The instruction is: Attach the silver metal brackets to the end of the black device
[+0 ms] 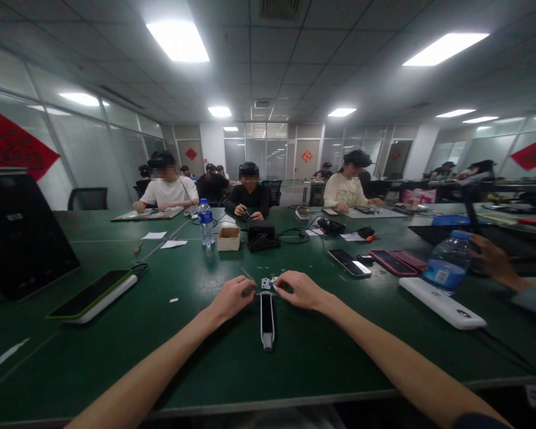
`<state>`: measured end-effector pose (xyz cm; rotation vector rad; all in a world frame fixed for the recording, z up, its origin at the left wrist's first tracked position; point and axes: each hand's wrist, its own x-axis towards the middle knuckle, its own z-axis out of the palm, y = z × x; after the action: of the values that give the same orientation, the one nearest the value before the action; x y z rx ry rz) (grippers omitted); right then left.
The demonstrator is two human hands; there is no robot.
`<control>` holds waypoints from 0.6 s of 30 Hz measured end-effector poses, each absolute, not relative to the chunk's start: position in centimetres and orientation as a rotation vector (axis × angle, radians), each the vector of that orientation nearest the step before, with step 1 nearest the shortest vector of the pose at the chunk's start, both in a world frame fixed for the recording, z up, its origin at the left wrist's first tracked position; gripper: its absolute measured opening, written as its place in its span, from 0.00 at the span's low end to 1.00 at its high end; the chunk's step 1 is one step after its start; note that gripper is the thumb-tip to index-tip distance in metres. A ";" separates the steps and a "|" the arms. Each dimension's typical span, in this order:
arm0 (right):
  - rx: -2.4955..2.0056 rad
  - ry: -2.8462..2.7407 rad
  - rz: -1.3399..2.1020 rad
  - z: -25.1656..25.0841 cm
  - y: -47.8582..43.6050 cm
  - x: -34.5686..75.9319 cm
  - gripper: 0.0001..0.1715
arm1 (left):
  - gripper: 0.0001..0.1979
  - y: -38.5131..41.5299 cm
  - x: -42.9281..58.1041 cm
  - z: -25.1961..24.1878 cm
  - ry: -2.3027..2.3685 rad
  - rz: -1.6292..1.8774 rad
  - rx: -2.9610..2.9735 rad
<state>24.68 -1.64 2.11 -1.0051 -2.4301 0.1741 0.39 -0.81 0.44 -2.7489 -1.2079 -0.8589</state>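
Observation:
My left hand [233,296] rests low over the green table, thumb and fingertips brought together; anything between them is too small to make out. Opposite it, my right hand [302,289] is closed in a pinch beside a small pale metal part, and its fingers hide what they grip. In the gap between both hands lies a small silver plate with holes [265,283]. Just below the fingertips is a long narrow device [267,322] with a silver frame and black middle, lying lengthwise toward me. A thin clear strip lies beyond my left fingers.
A water bottle [206,223], a small open cardboard box [228,239] and a black device stand ahead. On the right are phones [349,262], a white power bank [442,302], a large bottle [448,262] and another person's hand [495,259]. A green-edged phone [92,295] lies left.

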 end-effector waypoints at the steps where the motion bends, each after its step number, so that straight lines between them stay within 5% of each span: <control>1: -1.026 -2.464 0.155 2.1 -1.6 24.9 0.06 | 0.07 -0.7 0.3 0.4 -1.245 -0.842 -2.767; 18: -1.092 -2.523 0.226 1.0 -1.3 24.3 0.04 | 0.09 -0.8 0.3 0.8 -1.496 -0.726 -3.034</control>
<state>24.28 -1.34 0.98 -1.0917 -2.5228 0.2265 0.30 -0.78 0.82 -3.0342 -1.4960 -0.7264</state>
